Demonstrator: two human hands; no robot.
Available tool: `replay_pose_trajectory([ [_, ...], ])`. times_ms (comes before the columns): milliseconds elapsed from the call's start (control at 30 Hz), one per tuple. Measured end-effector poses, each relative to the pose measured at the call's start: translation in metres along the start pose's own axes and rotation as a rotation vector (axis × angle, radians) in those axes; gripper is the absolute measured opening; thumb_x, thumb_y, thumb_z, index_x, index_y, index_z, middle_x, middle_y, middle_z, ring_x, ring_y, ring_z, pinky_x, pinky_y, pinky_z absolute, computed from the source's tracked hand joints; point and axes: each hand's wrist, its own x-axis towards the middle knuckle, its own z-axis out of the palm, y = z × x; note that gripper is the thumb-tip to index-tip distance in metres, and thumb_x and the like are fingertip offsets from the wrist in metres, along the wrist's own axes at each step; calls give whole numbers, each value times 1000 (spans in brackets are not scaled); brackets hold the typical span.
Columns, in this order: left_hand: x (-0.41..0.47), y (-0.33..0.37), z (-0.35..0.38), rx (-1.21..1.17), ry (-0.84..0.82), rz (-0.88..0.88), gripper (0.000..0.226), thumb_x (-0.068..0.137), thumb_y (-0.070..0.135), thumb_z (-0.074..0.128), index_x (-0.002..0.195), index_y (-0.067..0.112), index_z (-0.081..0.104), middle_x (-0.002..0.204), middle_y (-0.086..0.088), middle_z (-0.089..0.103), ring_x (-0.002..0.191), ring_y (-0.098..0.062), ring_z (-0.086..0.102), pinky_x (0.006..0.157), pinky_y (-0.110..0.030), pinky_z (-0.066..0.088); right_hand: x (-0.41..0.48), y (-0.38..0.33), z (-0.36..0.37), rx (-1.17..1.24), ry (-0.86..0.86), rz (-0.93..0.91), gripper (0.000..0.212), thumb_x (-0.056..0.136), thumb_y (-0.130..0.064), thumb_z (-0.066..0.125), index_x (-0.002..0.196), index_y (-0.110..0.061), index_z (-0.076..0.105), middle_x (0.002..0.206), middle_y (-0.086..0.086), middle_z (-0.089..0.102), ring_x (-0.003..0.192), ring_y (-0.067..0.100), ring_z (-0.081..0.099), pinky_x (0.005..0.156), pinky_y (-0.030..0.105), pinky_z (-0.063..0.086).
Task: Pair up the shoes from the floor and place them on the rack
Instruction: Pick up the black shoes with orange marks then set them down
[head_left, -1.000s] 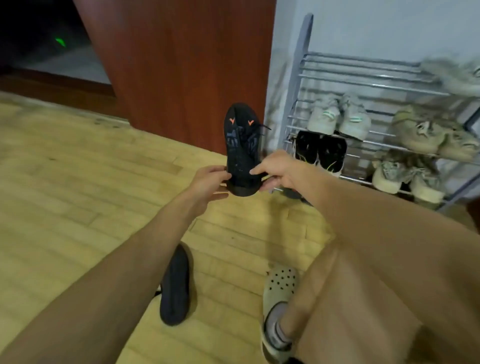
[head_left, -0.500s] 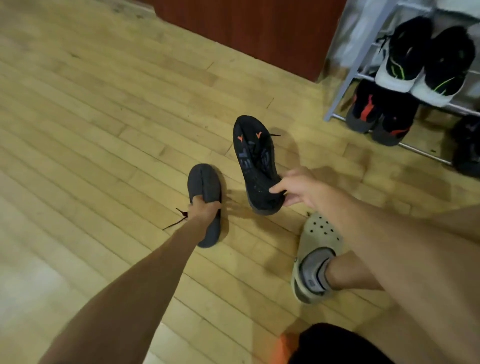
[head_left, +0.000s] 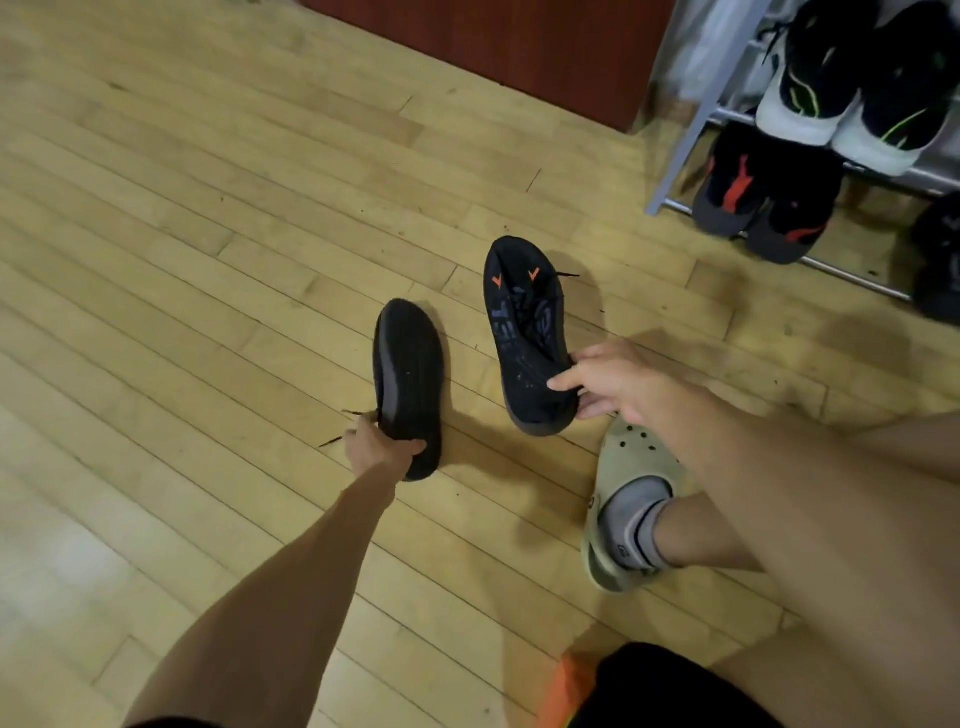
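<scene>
Two matching black shoes are over the wooden floor. My right hand (head_left: 605, 382) pinches the heel of the upright one (head_left: 522, 322), which shows orange marks and laces and points away from me. My left hand (head_left: 376, 441) grips the heel end of the second black shoe (head_left: 408, 374), which lies sole up on the floor with a loose lace trailing left. The metal shoe rack (head_left: 691, 114) stands at the upper right, about one shoe length beyond the held shoe.
On the rack sit black-and-white sneakers (head_left: 852, 88) above black-and-red sneakers (head_left: 763, 197), with another dark shoe (head_left: 940, 260) at the right edge. A red-brown wooden panel (head_left: 509, 47) borders the floor. My foot in a pale clog (head_left: 623, 499) stands below my right hand.
My left hand let go of the held shoe, dropped to the floor and took hold of the sole-up shoe. My view tilted down, and my right hand lowered its shoe.
</scene>
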Motion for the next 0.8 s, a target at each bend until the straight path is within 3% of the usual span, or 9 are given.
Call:
replay_pose_trajectory([
  [100, -8, 3, 0, 290, 168, 308, 69, 74, 11, 73, 136, 13, 42, 125, -11, 42, 112, -27, 46, 96, -40, 47, -2, 4, 0, -6, -4, 1, 51, 75, -3, 78, 123, -7, 62, 117, 17, 67, 96, 33, 68, 76, 36, 58],
  [167, -15, -2, 4, 512, 180, 487, 65, 76, 9, 68, 134, 17, 40, 122, -7, 42, 107, -24, 44, 96, -38, 44, -4, 7, -1, -5, -4, 8, 53, 75, -4, 78, 125, -7, 61, 119, 17, 67, 97, 33, 68, 76, 36, 57],
  [233, -20, -8, 12, 628, 19, 550, 61, 80, 13, 65, 135, 21, 39, 127, -6, 40, 112, -23, 42, 100, -37, 39, -5, 10, -3, 2, -1, 16, 56, 75, -5, 78, 127, -6, 58, 121, 19, 65, 96, 34, 67, 75, 37, 57],
  [333, -18, -14, 14, 644, -383, 595, 49, 83, 20, 66, 130, 21, 53, 126, -6, 43, 118, -26, 42, 99, -33, 37, -8, 14, -5, 13, 17, 45, 56, 77, -4, 76, 129, -2, 55, 125, 23, 62, 99, 36, 66, 77, 38, 56],
  [400, -16, -12, 8, 475, -419, 652, 34, 86, 11, 60, 120, 16, 64, 116, -5, 54, 110, -25, 55, 87, -26, 43, -9, 16, -7, 21, 35, 60, 56, 78, -3, 75, 130, 0, 53, 128, 25, 59, 102, 39, 65, 80, 40, 57],
  [533, -2, 6, -10, 360, -166, 554, 33, 93, 12, 51, 125, 11, 60, 120, -6, 54, 107, -25, 58, 88, -29, 45, -8, 21, -10, 37, 76, 78, 54, 79, -2, 75, 128, 0, 55, 125, 22, 61, 100, 39, 66, 82, 42, 57],
  [633, 14, 12, -9, 471, -288, 380, 55, 91, 30, 57, 140, 12, 42, 139, -12, 41, 121, -31, 51, 99, -39, 44, -4, 33, -14, -54, 207, 65, 41, 74, -8, 79, 113, -7, 68, 109, 16, 71, 89, 34, 70, 79, 42, 60],
  [700, 22, 8, 0, 510, -380, 325, 64, 85, 32, 64, 141, 11, 40, 138, -13, 45, 122, -32, 50, 101, -45, 45, -3, 36, -19, -163, 286, 45, 36, 71, -13, 81, 106, -11, 71, 103, 12, 74, 87, 30, 70, 80, 42, 60],
  [800, 24, 5, 15, 546, -302, 307, 64, 83, 27, 68, 137, 9, 40, 130, -16, 51, 119, -34, 50, 99, -45, 45, -3, 30, -23, -226, 304, 17, 39, 72, -15, 81, 110, -14, 70, 105, 10, 72, 91, 30, 69, 83, 41, 58],
])
